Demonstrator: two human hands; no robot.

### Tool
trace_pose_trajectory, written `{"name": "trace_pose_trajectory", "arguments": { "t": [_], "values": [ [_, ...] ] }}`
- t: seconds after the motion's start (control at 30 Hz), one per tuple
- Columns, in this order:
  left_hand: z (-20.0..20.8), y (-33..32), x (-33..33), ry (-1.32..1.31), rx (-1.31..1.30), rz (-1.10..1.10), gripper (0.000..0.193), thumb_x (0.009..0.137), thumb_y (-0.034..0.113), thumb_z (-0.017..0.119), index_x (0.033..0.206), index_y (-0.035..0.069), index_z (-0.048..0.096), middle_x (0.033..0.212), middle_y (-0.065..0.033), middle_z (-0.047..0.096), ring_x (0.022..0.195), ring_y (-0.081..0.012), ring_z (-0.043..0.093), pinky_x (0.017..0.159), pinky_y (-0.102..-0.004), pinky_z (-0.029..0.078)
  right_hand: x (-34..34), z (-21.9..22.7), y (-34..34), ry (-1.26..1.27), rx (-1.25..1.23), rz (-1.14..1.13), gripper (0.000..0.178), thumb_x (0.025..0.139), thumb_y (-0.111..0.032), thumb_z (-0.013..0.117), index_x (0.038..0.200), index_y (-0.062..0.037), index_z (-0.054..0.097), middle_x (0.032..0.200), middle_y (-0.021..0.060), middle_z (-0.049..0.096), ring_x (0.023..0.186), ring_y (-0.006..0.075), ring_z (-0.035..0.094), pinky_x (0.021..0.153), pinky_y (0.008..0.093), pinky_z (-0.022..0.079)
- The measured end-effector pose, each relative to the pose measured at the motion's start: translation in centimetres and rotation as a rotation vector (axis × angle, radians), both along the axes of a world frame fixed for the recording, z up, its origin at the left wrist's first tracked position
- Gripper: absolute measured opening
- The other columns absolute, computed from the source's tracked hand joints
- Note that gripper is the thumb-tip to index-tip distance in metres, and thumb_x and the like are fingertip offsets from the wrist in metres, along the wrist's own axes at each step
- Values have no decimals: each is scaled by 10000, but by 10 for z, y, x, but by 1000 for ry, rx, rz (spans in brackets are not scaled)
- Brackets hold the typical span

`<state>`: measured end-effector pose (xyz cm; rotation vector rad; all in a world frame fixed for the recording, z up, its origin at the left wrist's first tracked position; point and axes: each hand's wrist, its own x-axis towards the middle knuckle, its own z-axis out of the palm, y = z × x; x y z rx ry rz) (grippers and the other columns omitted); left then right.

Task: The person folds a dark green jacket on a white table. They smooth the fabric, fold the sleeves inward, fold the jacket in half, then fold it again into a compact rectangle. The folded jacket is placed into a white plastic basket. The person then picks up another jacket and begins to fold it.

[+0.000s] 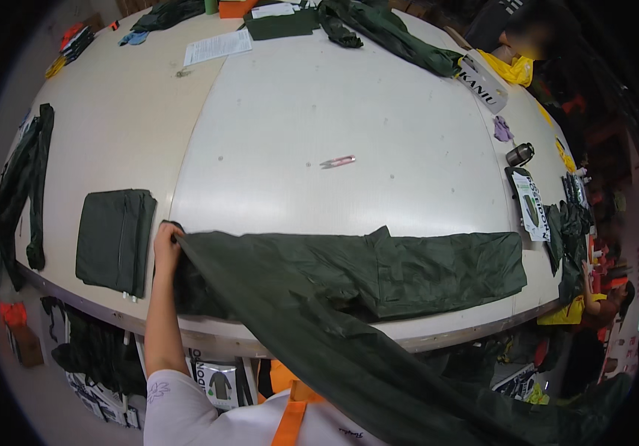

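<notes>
A long dark green garment (446, 271) of smooth cloth lies across the near part of the table, and I cannot tell for certain whether it is trousers or a jacket. My left hand (167, 245) is closed on its left end, with the fingers wrapped round the cloth. From there a long piece of the garment runs diagonally over the table's edge to the lower right, across my body. My right hand does not show. Left of my left hand lies a neatly folded dark green garment (111, 241). Beyond the long garment rest pink thread snips (338, 161).
The near table edge (475, 332) curves in front of me. At right are a dark flask (520, 154), a purple cloth (502, 128) and a printed package (531, 204). More green garments (397, 37) and a paper sheet (217, 47) lie at the far side. People are near the right edge.
</notes>
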<state>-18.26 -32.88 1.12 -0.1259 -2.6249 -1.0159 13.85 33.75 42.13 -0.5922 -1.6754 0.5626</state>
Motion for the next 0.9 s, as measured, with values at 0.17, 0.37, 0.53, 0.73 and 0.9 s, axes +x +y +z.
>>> {"name": "trace_pose_trajectory", "arguments": {
  "t": [0.17, 0.37, 0.53, 0.73, 0.9],
  "values": [
    [-25, -9, -18, -46, -97, 212, 194, 705, -31, 548, 868, 56, 608, 895, -138, 584, 863, -328, 578, 761, -365, 454, -34, -8, 50, -172, -29, 218, 400, 915, -257, 555, 1213, 10, 535, 1204, 117, 547, 1047, 184, 559, 927, 306, 446],
    [53, 109, 27, 373, 114, 438, 443, 758, -16, 512, 1196, 43, 540, 1216, -174, 530, 1136, -361, 483, 979, -401, 372, -177, -175, 102, -995, -679, 644, 350, 884, -295, 614, 1071, -2, 575, 967, 20, 597, 882, 96, 534, 803, 236, 420],
    [53, 222, 84, -61, -422, 73, 711, 822, 474, 607, 1394, 122, 375, 1464, -112, 318, 1362, -349, 235, 1108, -475, 149, -203, -325, 138, -1183, -733, 792, 254, 881, -239, 632, 894, 2, 552, 844, 8, 565, 769, 109, 495, 711, 263, 425],
    [31, 181, 67, -93, -443, 152, 796, 815, 570, 562, 1425, 120, 319, 1493, -141, 248, 1377, -353, 201, 1110, -505, 137, -224, -275, 93, -1063, 59, 487, 305, 887, -249, 619, 1005, 28, 565, 946, 144, 629, 869, 256, 599, 772, 335, 475],
    [-11, 125, 42, -271, -668, 295, 777, 834, 598, 503, 1443, 163, 294, 1511, -118, 217, 1400, -305, 170, 1101, -532, 136, -212, -284, 33, -1350, 599, 751, 256, 906, -230, 543, 1104, -95, 636, 1184, 95, 600, 1188, 285, 490, 1030, 481, 318]
  ]
}}
